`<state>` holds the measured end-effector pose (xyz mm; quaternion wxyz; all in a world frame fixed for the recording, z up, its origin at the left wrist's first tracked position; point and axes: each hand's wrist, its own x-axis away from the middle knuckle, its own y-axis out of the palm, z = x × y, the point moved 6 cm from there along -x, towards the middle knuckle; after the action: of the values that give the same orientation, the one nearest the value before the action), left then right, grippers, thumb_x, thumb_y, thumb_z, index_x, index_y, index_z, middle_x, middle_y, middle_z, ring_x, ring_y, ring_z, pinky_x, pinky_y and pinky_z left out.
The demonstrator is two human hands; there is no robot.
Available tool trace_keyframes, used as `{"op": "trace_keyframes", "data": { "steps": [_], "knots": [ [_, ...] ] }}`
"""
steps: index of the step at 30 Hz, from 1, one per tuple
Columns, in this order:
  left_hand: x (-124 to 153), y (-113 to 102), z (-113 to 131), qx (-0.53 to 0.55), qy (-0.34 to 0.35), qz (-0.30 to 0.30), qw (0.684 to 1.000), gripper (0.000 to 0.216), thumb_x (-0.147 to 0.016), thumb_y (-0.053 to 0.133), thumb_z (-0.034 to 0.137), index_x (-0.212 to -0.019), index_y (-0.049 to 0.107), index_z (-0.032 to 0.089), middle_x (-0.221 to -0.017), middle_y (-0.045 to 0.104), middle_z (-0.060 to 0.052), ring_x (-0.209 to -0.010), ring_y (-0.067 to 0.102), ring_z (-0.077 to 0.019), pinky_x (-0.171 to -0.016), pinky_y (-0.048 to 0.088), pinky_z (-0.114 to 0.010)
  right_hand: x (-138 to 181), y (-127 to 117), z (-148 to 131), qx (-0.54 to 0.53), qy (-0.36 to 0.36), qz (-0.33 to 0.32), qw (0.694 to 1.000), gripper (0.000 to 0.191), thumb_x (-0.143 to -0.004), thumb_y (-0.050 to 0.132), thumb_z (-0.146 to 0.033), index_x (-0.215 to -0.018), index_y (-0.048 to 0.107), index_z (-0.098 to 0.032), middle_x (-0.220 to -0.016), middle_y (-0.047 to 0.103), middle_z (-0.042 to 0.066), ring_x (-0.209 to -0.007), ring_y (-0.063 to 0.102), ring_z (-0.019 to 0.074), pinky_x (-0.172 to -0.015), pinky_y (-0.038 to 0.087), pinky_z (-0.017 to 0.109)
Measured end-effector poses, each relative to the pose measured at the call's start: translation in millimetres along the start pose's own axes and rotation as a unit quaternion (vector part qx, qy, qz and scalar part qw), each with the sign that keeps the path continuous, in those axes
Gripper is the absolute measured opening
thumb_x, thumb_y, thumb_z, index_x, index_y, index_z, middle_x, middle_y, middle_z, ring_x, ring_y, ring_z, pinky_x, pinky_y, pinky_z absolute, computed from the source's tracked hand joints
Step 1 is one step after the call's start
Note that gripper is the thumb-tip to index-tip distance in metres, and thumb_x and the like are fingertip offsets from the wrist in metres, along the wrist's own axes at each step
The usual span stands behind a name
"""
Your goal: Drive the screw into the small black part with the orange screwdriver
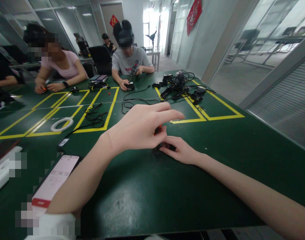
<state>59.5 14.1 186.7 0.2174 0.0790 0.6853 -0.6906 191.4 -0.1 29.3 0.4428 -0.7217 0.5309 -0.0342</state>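
Note:
My left hand [144,126] reaches in from the left over the table, its thumb and lower fingers curled round a small orange-and-black tool [157,130], with the index finger stretched out to the right. Most of the tool is covered by the hand, so its kind cannot be made out. Just below, my right hand [182,150] rests low on the tabletop, thumb and fingers pinching a small black part [157,150]. The tool stands above that part; whether they touch is hidden by my fingers.
A phone [57,180] lies near my left forearm, beside a white power strip [7,166]. Tape roll [62,124], loose black cable [94,116] and a cable heap [178,85] lie on the green table [229,143]. Co-workers sit opposite, one holding a power screwdriver [134,68].

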Motion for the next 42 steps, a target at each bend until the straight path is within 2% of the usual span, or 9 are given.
{"op": "trace_keyframes", "data": {
  "steps": [6,11,16,22,26,32,36,42],
  "knots": [
    [-0.1,-1.4,1.8,-0.007,0.017,0.007,1.000,0.045,-0.084,0.054,0.011,-0.126,0.070,0.017,-0.104,0.070,-0.006,-0.094,0.067,-0.0191,-0.082,0.050,-0.030,0.0,-1.2,-0.2,0.000,0.001,0.008,1.000,0.020,-0.105,0.059,-0.035,-0.107,0.072,-0.019,-0.090,0.075,0.006,-0.076,0.069,0.0195,-0.073,0.057,0.031],
    [0.3,-0.3,-1.3,-0.006,-0.002,0.003,1.000,0.042,-0.091,0.051,0.011,-0.128,0.069,0.019,-0.105,0.070,-0.003,-0.081,0.065,-0.0135,-0.067,0.046,-0.025,0.5,-0.9,-0.9,0.004,-0.005,0.002,1.000,0.020,-0.105,0.059,-0.033,-0.111,0.071,-0.018,-0.091,0.075,0.006,-0.077,0.070,0.0197,-0.074,0.058,0.032],
    [-0.5,0.0,1.4,-0.013,0.017,0.009,1.000,0.043,-0.086,0.053,0.011,-0.125,0.070,0.017,-0.101,0.070,-0.005,-0.091,0.066,-0.0180,-0.081,0.050,-0.029,0.7,-0.6,1.2,0.001,0.002,0.007,1.000,0.020,-0.105,0.059,-0.034,-0.108,0.072,-0.019,-0.091,0.075,0.006,-0.077,0.070,0.0198,-0.074,0.058,0.032],
    [-0.7,0.1,-0.6,-0.014,-0.005,0.007,1.000,0.040,-0.093,0.050,0.012,-0.126,0.070,0.018,-0.104,0.071,-0.004,-0.080,0.065,-0.0140,-0.067,0.045,-0.026,0.1,-0.5,-0.7,0.003,-0.007,0.001,1.000,0.019,-0.105,0.059,-0.033,-0.111,0.070,-0.018,-0.092,0.075,0.007,-0.077,0.070,0.0196,-0.074,0.058,0.032],
    [-1.0,-0.1,1.1,-0.021,0.011,0.008,1.000,0.041,-0.088,0.052,0.011,-0.123,0.072,0.017,-0.098,0.070,-0.005,-0.087,0.065,-0.0170,-0.076,0.048,-0.028,0.0,-1.2,-0.5,0.002,-0.003,0.010,1.000,0.020,-0.105,0.058,-0.034,-0.108,0.071,-0.019,-0.091,0.075,0.006,-0.077,0.070,0.0199,-0.074,0.058,0.032],
    [0.0,0.5,-2.5,-0.016,-0.007,0.016,1.000,0.041,-0.092,0.050,0.012,-0.127,0.070,0.020,-0.114,0.070,-0.005,-0.085,0.067,-0.0141,-0.072,0.048,-0.026,0.4,-0.4,0.8,0.014,0.005,-0.007,1.000,0.021,-0.104,0.059,-0.033,-0.114,0.071,-0.018,-0.093,0.076,0.007,-0.079,0.070,0.0199,-0.077,0.059,0.033],
    [-1.0,0.7,0.4,-0.013,0.009,0.008,1.000,0.044,-0.085,0.054,0.010,-0.125,0.071,0.017,-0.110,0.070,-0.007,-0.095,0.067,-0.0184,-0.081,0.051,-0.029,0.6,-0.5,0.9,0.008,0.004,0.001,1.000,0.020,-0.105,0.059,-0.034,-0.110,0.072,-0.019,-0.092,0.076,0.007,-0.078,0.071,0.0206,-0.076,0.059,0.034],
    [-0.8,0.9,-2.1,-0.014,-0.007,0.006,1.000,0.039,-0.097,0.046,0.012,-0.127,0.070,0.020,-0.112,0.071,-0.006,-0.086,0.067,-0.0143,-0.071,0.047,-0.026,0.7,-0.1,1.3,0.010,0.006,-0.002,1.000,0.021,-0.104,0.059,-0.033,-0.115,0.071,-0.019,-0.095,0.077,0.007,-0.078,0.071,0.0204,-0.077,0.059,0.034]
  ]
}}
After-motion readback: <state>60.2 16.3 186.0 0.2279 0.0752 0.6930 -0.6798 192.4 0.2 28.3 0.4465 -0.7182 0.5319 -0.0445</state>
